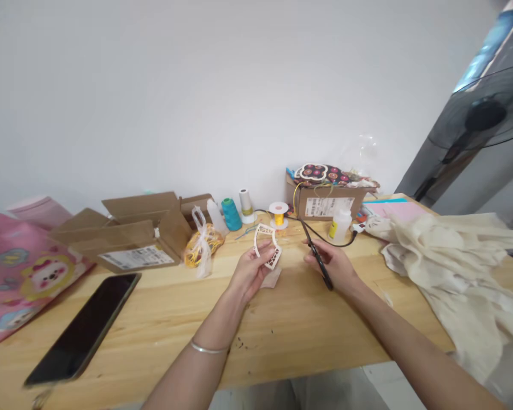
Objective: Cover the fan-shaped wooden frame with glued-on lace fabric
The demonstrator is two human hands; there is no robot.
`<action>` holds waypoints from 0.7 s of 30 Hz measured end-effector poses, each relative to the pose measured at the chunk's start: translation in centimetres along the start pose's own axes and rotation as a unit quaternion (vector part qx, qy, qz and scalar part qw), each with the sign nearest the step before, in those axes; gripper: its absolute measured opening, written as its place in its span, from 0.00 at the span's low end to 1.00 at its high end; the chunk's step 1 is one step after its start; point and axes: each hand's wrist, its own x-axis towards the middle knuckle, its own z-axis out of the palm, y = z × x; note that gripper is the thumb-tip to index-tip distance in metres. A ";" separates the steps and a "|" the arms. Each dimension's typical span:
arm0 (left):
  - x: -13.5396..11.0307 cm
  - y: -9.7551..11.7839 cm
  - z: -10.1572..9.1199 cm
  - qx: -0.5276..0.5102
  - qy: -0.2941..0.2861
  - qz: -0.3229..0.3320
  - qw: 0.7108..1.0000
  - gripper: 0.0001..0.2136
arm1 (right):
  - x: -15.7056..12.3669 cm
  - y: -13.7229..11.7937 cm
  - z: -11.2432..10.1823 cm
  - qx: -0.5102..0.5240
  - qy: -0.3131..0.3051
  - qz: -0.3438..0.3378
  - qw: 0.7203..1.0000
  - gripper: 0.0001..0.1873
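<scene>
Head view: left fingers (256, 262) hold a lattice piece (274, 258) (cream).

Hands first: one left hand (253, 274), one right hand (331, 266), two in all! Onto the haul: one pale latticed piece (276, 253), one black tool (320, 263), one bracelet (208, 348). Cardboard boxes (128, 232)? Two at least! Bottles (342, 223), two. One teal thread cone (231, 214), one white roll (245, 200), one white-rimmed spool (279, 208). And there's one phone (85, 327), one pink bag (8, 285), one fan (485, 115)!
</scene>
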 end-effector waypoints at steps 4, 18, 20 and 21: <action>-0.1 -0.3 0.5 -0.019 0.007 0.002 1.000 0.16 | -0.2 0.0 -0.1 -0.113 -0.022 -0.041 0.993 0.23; -0.2 -0.9 0.5 -0.010 0.015 0.051 0.999 0.15 | -0.7 0.4 -0.6 -0.422 -0.036 -0.176 0.888 0.17; -0.3 -0.9 0.6 -0.004 0.026 0.058 0.998 0.15 | -0.9 0.1 -0.4 -0.449 -0.041 -0.186 0.873 0.16; -0.3 -1.0 0.7 -0.003 0.032 0.062 0.998 0.15 | -1.0 0.0 -0.2 -0.459 -0.046 -0.190 0.867 0.16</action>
